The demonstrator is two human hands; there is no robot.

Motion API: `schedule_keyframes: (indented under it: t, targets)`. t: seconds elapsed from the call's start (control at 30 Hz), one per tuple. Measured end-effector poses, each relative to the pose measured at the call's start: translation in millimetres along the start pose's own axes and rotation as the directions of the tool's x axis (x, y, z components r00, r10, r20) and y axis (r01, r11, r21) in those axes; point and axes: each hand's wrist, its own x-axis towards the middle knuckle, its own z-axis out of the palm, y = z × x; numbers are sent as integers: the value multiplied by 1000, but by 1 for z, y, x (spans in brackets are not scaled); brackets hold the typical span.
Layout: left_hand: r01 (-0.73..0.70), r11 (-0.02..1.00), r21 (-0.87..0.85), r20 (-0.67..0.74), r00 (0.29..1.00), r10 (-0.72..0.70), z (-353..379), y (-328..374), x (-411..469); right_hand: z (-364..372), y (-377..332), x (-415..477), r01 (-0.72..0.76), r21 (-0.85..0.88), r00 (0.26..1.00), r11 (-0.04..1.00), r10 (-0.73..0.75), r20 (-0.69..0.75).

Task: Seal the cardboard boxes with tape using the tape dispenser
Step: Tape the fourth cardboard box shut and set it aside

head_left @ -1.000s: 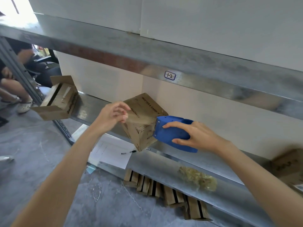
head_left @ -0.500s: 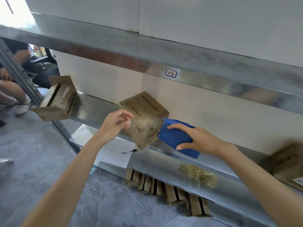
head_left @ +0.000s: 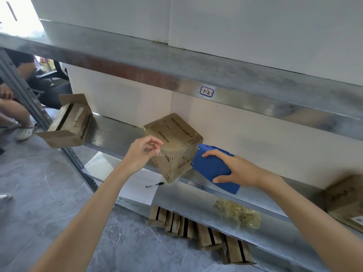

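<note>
1. I see my left hand raised at the left face of the cardboard box. Its fingers are curled, and thumb and forefinger pinch what looks like the loose end of the clear tape.
2. My right hand grips the blue tape dispenser, with the fingers clamped over its top and the thumb underneath.
3. The dispenser's front end touches the upper right edge of the box.
4. The box stands tilted on one lower corner at the front edge of the middle metal shelf. Its flaps are down, and a glossy film of tape lies over the near faces.
5. Printed text on the top of the box reads upside down from my view.
6. A second cardboard box sits at the left end of the same shelf with its flaps open, well apart from the one I am working on.
7. A third box shows at the right edge, partly cut off.
8. On the lower shelf, a sheet of paper lies with a pen on it, and further right a crumpled wad of used tape.
9. Flattened cardboard pieces lie on the floor under that shelf.
10. The upper shelf rail carries a small label marked 12.
</note>
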Motion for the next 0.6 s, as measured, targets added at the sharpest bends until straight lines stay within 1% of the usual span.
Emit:
schedule_keyframes:
  t: [0.23, 0.37, 0.5, 0.6]
  targets:
    - [4, 1000, 6, -7, 1000, -4, 4, -7, -3, 4, -1, 3, 5, -27, 998, 1000, -7, -70]
    - [-7, 1000, -8, -5, 1000, 7, 5, -7, -5, 3, -1, 2, -26, -34, 997, 999, 23, -69]
    - [-13, 1000, -17, -14, 1000, 13, 4, -8, -4, 3, -6, 0, -45, -78, 997, 996, 40, -69]
    - [-12, 1000, -29, -37, 999, 11, 5, -12, -5, 2, -11, -3, -36, -122, 996, 992, 26, -83]
